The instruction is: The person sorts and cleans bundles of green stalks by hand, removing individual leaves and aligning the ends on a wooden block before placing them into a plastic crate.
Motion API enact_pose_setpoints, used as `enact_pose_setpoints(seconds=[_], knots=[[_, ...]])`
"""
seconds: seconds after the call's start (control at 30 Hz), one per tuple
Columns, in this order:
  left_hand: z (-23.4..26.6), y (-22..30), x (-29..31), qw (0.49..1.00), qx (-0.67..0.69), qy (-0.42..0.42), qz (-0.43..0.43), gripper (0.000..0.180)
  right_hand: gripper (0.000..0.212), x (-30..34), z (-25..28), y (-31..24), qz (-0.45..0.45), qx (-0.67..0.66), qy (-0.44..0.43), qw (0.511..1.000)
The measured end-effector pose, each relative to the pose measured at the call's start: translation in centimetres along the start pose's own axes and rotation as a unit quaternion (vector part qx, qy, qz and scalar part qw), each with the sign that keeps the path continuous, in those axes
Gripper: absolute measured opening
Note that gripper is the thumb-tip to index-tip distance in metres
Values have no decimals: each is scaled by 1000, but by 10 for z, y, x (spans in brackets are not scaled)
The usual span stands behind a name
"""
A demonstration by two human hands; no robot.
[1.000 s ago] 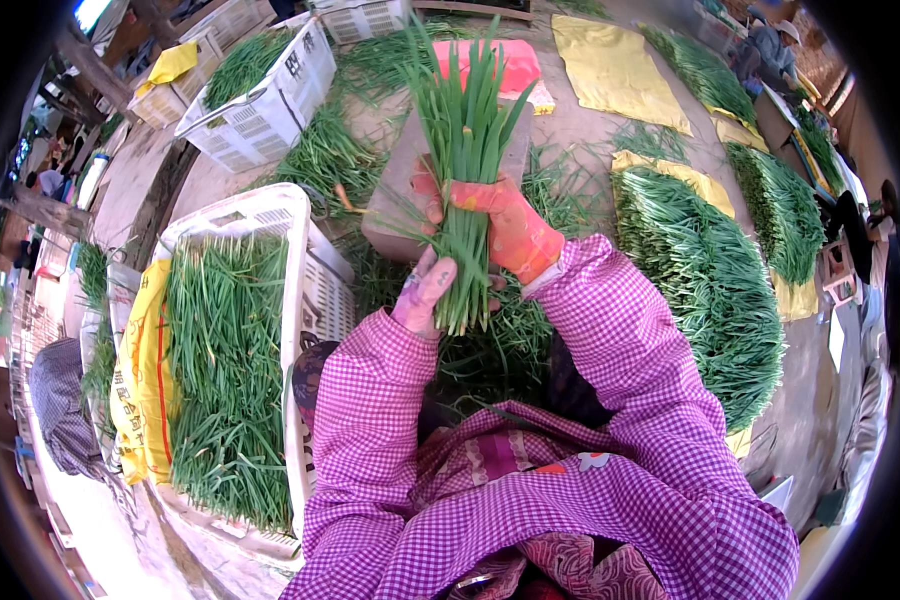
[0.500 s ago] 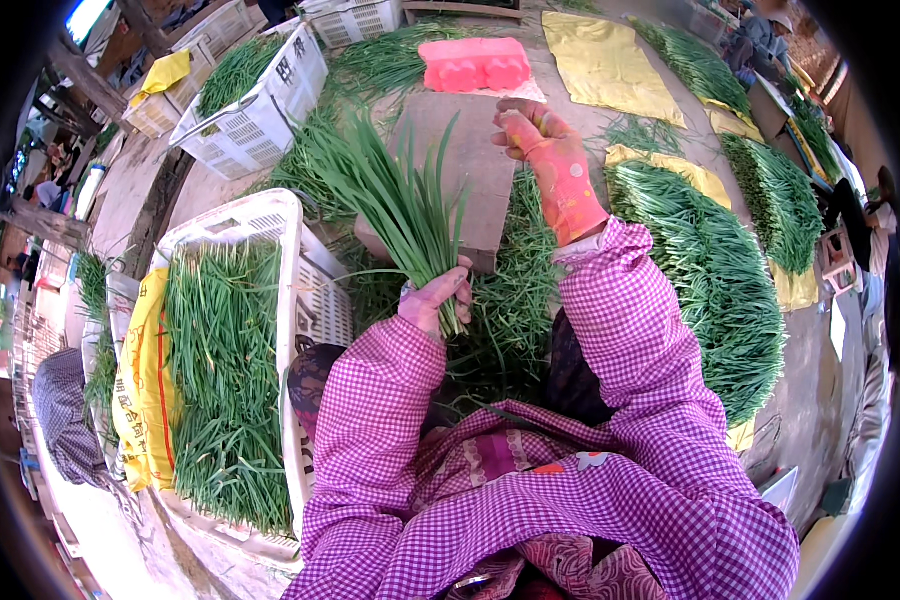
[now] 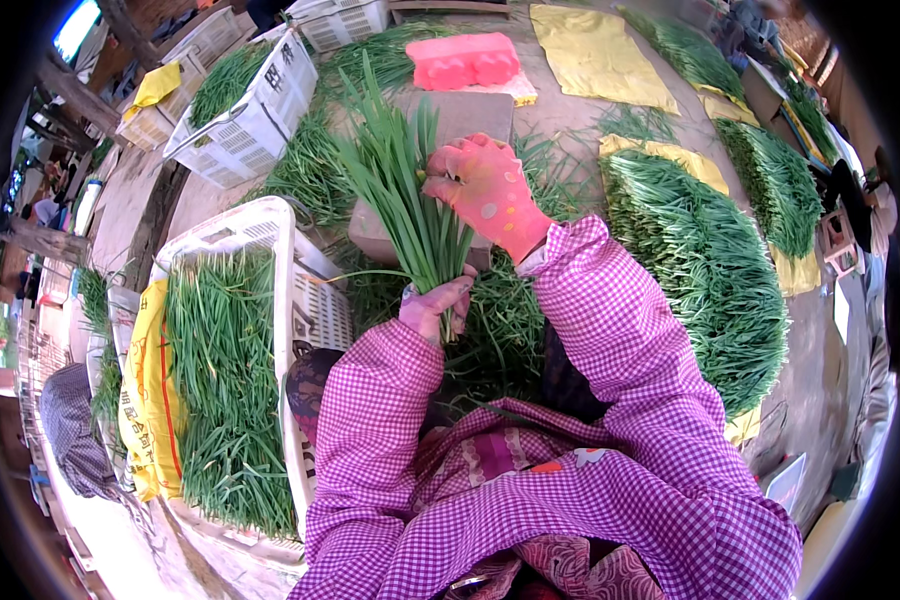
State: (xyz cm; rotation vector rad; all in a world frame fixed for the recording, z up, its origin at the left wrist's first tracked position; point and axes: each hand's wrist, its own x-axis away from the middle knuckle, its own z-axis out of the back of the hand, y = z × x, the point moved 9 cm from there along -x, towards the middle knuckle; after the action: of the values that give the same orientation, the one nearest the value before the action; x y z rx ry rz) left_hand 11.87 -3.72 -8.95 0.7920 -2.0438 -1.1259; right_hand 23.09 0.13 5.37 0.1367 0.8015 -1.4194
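Note:
My left hand (image 3: 438,305), in a pale pink glove, is closed round the lower stalks of a bunch of long flat green chives (image 3: 400,195). The leaves fan upward and lean to the left. My right hand (image 3: 488,190), in a coral glove with dots, is at the right side of the bunch, its fingers curled in against the leaves. What its fingertips hold, if anything, is hidden. Behind the bunch is a low grey-brown block (image 3: 475,115). Loose chives (image 3: 515,300) lie in a heap below my hands.
At left stands a white crate (image 3: 283,330) packed with chives, a yellow sack (image 3: 150,390) along its side. Another white crate (image 3: 245,130) is farther back. A pink foam block (image 3: 465,62) lies beyond the grey-brown one. Bunched chives (image 3: 690,280) lie in rows on yellow sacking at right.
My right hand has come down and left from above the grey-brown block to the bunch's right side. My left hand keeps its hold, and the leaves stand a little more upright.

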Motion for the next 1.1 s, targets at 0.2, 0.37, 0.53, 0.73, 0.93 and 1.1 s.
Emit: enact_pose_setpoints(seconds=[0.2,0.37,0.53,0.73,0.93,1.1], knots=[[12,17,2,995,83,34,-38,32,15,0,4,52,-169,-255,85,948],[13,22,11,997,47,38,-54,33,17,-1,51,109,-277,-396,230,845],[17,19,8,998,32,35,-50,30,31,-10,58,86,-183,-392,184,883],[9,18,6,999,-21,10,-38,29,32,-12,42,48,-22,-85,32,996],[16,22,5,997,2,-7,-72,28,22,-8,28,110,-244,-428,60,868],[40,16,-1,993,-35,111,-33,21,23,-6,57,94,-210,-469,141,846]])
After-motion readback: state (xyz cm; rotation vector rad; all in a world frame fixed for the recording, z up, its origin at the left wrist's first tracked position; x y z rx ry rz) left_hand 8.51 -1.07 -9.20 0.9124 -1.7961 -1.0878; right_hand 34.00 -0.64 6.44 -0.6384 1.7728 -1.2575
